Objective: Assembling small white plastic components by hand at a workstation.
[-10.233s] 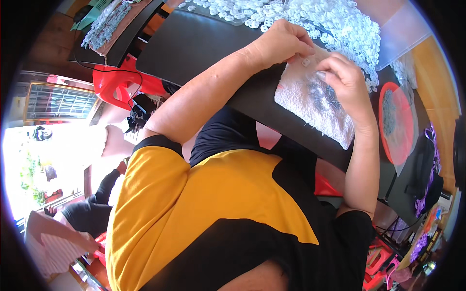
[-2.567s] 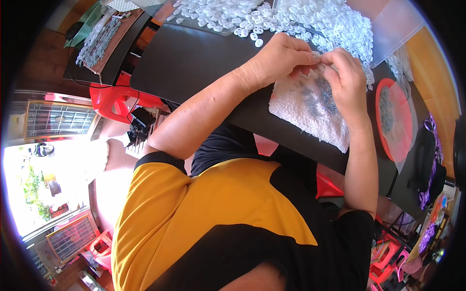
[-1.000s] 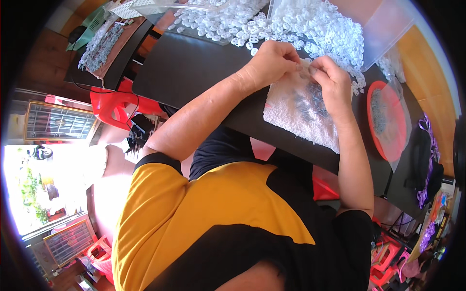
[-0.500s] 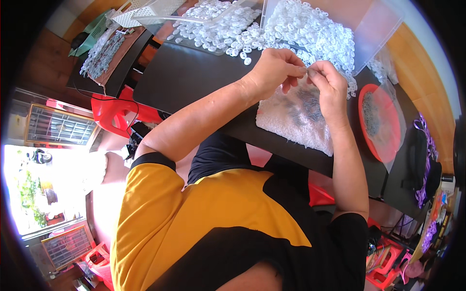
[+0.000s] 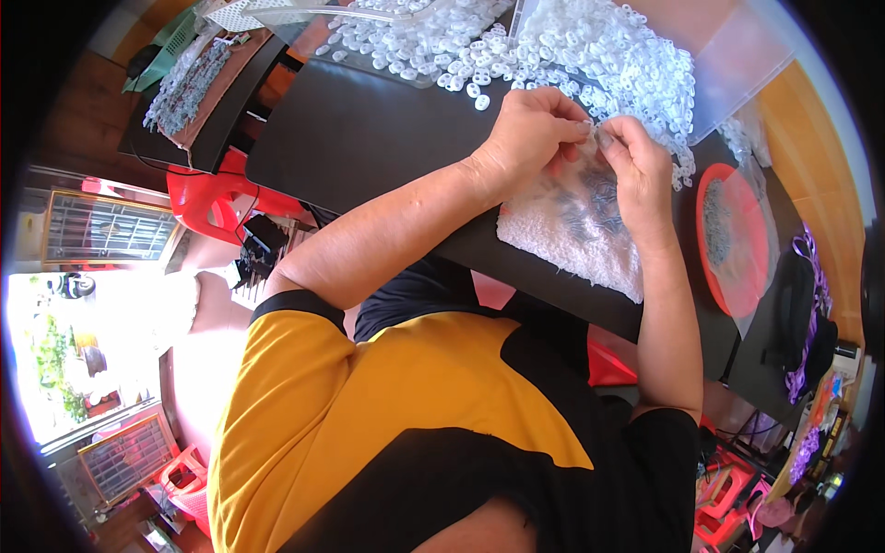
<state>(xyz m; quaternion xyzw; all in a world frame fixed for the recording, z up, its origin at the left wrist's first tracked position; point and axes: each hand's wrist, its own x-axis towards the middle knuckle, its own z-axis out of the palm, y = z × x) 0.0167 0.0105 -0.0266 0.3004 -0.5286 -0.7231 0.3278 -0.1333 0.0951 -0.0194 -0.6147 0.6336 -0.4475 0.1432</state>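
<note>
My left hand (image 5: 535, 134) is closed in a pinch, with a small whitish piece (image 5: 591, 132) just showing at its fingertips. Close beside it, my right hand (image 5: 643, 180) is also pinched, its thumb and forefinger almost meeting the left ones; whatever it grips is too small to make out. Both hands are raised over a pale fluffy cloth (image 5: 553, 241), on which a heap of thin grey metal pieces (image 5: 590, 207) lies. Beyond the hands, many white oval plastic pieces with two holes (image 5: 608, 69) are piled on the dark table (image 5: 341, 138).
Clear plastic bins (image 5: 737, 78) lie at the back around the white pieces. To the right stands a red basin (image 5: 708, 267) of grey pieces, partly covered by clear plastic. Grey strung pieces (image 5: 194, 88) rest on a side table at left, above a red stool (image 5: 207, 198).
The view has shifted slightly, so the table things appear a little farther right. Both hands stay pinched close together, and a whitish piece now shows more plainly at the left fingertips.
</note>
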